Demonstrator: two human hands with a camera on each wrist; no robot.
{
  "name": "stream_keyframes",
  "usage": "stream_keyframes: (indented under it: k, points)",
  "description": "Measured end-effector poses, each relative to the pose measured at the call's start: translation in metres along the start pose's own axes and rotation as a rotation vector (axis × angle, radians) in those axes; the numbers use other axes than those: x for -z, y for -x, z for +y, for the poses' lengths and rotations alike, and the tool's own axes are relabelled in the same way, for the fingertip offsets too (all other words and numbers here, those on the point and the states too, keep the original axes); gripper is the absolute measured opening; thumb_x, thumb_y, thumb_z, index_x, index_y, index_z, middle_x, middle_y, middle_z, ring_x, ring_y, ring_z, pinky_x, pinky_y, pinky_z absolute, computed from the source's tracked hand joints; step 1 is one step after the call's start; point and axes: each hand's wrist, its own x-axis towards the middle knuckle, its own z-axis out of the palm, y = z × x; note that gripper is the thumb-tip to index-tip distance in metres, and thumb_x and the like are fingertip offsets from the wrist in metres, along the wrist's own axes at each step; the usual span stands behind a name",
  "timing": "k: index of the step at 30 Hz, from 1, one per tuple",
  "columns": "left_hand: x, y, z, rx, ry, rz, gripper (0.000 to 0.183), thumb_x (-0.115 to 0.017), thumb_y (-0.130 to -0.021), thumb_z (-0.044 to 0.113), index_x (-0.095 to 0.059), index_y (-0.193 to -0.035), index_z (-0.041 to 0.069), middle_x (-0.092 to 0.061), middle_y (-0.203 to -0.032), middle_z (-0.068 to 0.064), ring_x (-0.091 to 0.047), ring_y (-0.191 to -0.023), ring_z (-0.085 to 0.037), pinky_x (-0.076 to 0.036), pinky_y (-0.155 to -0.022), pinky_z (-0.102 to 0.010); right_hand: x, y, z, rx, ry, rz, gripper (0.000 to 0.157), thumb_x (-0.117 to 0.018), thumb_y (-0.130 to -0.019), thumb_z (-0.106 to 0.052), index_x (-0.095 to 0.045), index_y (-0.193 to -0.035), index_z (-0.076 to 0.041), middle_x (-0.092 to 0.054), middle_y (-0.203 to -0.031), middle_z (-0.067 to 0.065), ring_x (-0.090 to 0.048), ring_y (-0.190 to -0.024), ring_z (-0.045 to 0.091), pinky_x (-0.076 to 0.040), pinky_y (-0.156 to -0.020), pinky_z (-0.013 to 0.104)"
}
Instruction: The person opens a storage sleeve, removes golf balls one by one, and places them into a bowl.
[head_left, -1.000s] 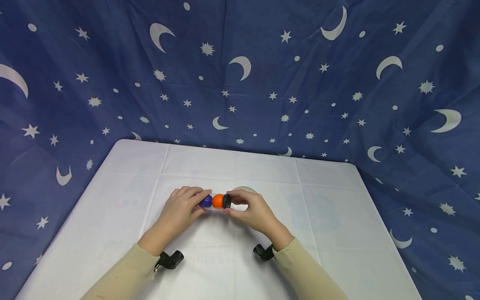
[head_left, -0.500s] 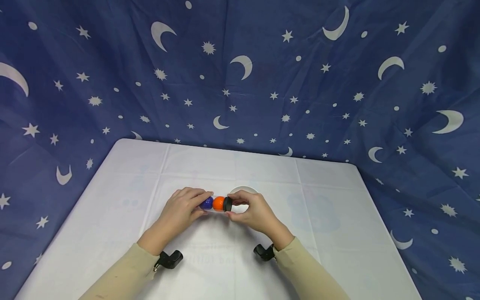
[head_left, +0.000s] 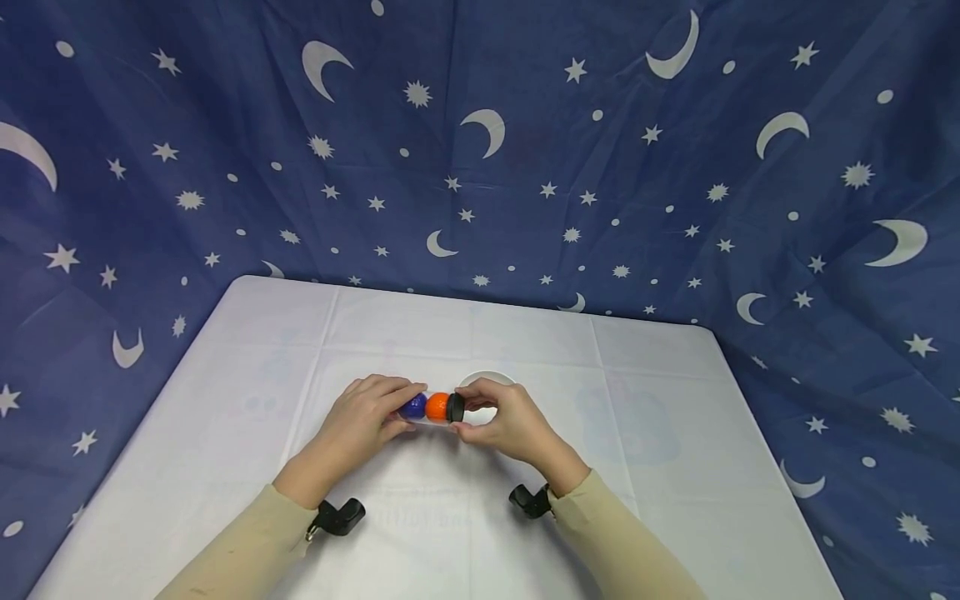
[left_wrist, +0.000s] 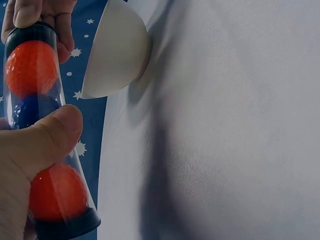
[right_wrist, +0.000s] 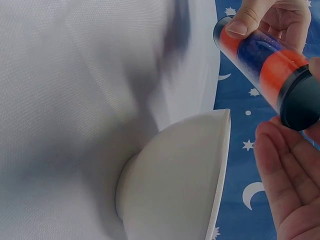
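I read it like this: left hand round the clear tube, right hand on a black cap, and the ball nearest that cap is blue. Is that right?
Not quite: the ball nearest that black cap is orange, as the head view shows. The rest stands: the left hand is round the clear tube, the right hand on the cap.

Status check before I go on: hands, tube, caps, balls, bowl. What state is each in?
Left hand: gripping the tube
Right hand: pinching the right cap
Tube: held above the table, lying sideways
Right cap: on the tube's end; tightness can't be told
Left cap: on
Orange balls: inside the tube, toward either end
Blue ball: inside, between them
Bowl: upright on the table; contents can't be told
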Motion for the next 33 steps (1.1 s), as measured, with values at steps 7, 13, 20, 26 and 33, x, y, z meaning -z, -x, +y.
stream_keyframes:
  k: [7, 13, 20, 26, 33]
  points:
    - [0.0, -0.001, -0.001, 0.017, -0.011, -0.007, 0.058, -0.086, -0.072, 0.027, -0.065, -0.126, 0.017, -0.064, -0.118, -0.003, -0.058, -0.105, -0.023, -0.044, -0.092, -0.044, -0.001, -0.002, 0.003, -0.017, -0.034, 0.008, 0.037, -0.081, -0.077, -0.015, -0.067, -0.112, -0.011, -0.065, -0.107, -0.008, -0.065, -0.09, 0.006, -0.052, -0.085, 0.025]
    - [-0.001, 0.0, -0.001, -0.022, -0.103, 0.111, 0.053, -0.087, -0.071, 0.024, -0.068, -0.119, 0.013, -0.065, -0.109, -0.004, -0.058, -0.099, -0.025, -0.044, -0.083, -0.042, -0.005, -0.003, 0.001, -0.103, -0.13, 0.018, 0.041, -0.078, -0.083, -0.023, -0.064, -0.12, -0.014, -0.065, -0.11, -0.003, -0.067, -0.092, 0.01, -0.053, -0.081, 0.027]
    - [0.0, -0.001, 0.0, -0.054, -0.176, 0.168, 0.056, -0.087, -0.069, 0.02, -0.067, -0.121, 0.015, -0.065, -0.11, -0.004, -0.058, -0.099, -0.026, -0.044, -0.08, -0.043, -0.005, -0.003, 0.0, -0.265, -0.27, 0.025, 0.04, -0.079, -0.081, -0.029, -0.065, -0.116, -0.016, -0.069, -0.097, 0.001, -0.068, -0.085, 0.014, -0.055, -0.076, 0.027]
    - [0.0, -0.003, 0.003, -0.068, -0.169, 0.192, 0.056, -0.088, -0.069, 0.017, -0.068, -0.121, 0.015, -0.066, -0.111, -0.003, -0.059, -0.099, -0.027, -0.046, -0.083, -0.043, -0.007, -0.005, 0.001, -0.267, -0.361, 0.05, 0.036, -0.079, -0.079, -0.008, -0.064, -0.111, -0.003, -0.068, -0.097, 0.01, -0.067, -0.086, 0.022, -0.055, -0.077, 0.03]
    - [-0.004, -0.003, 0.001, -0.071, -0.135, 0.208, 0.054, -0.088, -0.069, 0.018, -0.069, -0.12, 0.017, -0.067, -0.112, -0.002, -0.06, -0.101, -0.025, -0.048, -0.082, -0.042, 0.0, -0.005, -0.018, -0.264, -0.369, 0.051, 0.033, -0.074, -0.078, 0.004, -0.061, -0.108, 0.006, -0.067, -0.097, 0.019, -0.066, -0.085, 0.03, -0.055, -0.078, 0.031]
